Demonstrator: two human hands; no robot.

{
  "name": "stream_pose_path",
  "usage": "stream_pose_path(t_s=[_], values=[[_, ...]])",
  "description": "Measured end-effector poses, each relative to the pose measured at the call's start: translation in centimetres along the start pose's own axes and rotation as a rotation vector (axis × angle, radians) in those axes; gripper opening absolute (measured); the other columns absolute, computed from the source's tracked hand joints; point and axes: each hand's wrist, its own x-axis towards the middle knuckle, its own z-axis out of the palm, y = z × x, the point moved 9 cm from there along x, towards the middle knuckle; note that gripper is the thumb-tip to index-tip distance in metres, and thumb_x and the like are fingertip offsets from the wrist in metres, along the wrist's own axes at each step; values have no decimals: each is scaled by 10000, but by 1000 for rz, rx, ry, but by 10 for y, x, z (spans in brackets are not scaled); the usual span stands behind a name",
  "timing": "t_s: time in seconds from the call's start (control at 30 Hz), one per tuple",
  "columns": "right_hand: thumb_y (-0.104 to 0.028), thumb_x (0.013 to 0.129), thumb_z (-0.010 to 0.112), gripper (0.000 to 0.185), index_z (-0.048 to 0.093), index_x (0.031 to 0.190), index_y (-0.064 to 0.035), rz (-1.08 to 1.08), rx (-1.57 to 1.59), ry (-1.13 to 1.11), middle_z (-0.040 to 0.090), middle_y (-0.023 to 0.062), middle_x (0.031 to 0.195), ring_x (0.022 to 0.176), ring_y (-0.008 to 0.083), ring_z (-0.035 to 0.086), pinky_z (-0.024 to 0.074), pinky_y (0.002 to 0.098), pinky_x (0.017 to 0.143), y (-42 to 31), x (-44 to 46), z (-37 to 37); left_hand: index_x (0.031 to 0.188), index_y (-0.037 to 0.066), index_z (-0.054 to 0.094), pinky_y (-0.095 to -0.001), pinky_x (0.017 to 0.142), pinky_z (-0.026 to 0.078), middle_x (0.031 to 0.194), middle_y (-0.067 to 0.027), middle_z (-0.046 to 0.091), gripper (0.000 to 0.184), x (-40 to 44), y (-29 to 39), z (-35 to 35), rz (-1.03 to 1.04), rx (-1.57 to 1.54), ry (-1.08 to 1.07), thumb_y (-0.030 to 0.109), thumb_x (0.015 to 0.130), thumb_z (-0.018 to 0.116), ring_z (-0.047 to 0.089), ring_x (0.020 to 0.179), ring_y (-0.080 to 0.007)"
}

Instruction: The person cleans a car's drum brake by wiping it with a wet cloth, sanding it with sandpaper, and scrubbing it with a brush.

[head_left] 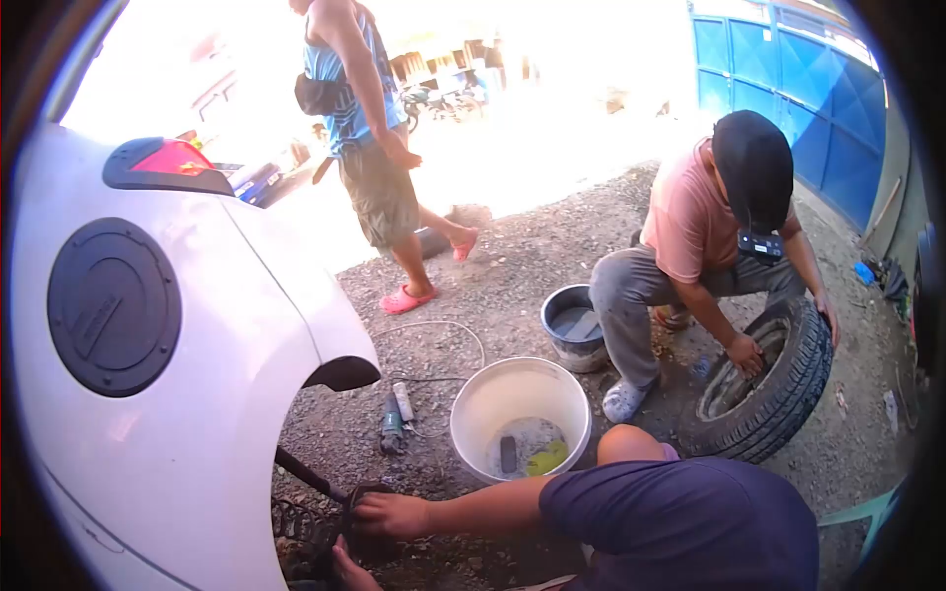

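On the near left, the white car (227,295) leaves its wheel arch reachable; the pale bucket (480,424) stands beyond, presumably handy. Beneath the arch, the right hand (392,515) touches a dark part (340,517) with bent fingers, perhaps steadying it; whether it or the left hand (353,571) grips, I cannot tell.

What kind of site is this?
Looks like an open-air car repair yard, judging by the white car, the loose wheel tilted on its edge, and the power tool lying on gravel.
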Motion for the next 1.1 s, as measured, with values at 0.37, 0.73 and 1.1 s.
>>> stream_pose_path(t_s=[0.37,0.73,1.1], values=[[-328,769,690,409,797,1011,-16,-96,-162,-147,617,212,1291,1323,447,554,378,652,1269,-44,-3,68,1590,-36,572,-447,1256,401,1635,-183,576,698,-36,24,-1,-57,108,13,512,1184,421,538,1506,-310],[-320,815,745,373,770,1080,-58,309,28,267,586,169,1207,1151,392,579,492,560,1085,20,-23,24,1664,-54,449,-477,1300,348,1719,-209,465,853,-6,19,21,-156,53,-164,634,1172,336,448,1576,-358],[-368,798,736,237,714,852,-139,119,89,266,611,101,1005,1036,371,595,455,665,1070,24,-14,15,1659,-48,463,-498,1311,308,1717,-225,464,845,-24,50,32,-363,81,-169,634,1166,386,417,1602,-351]])
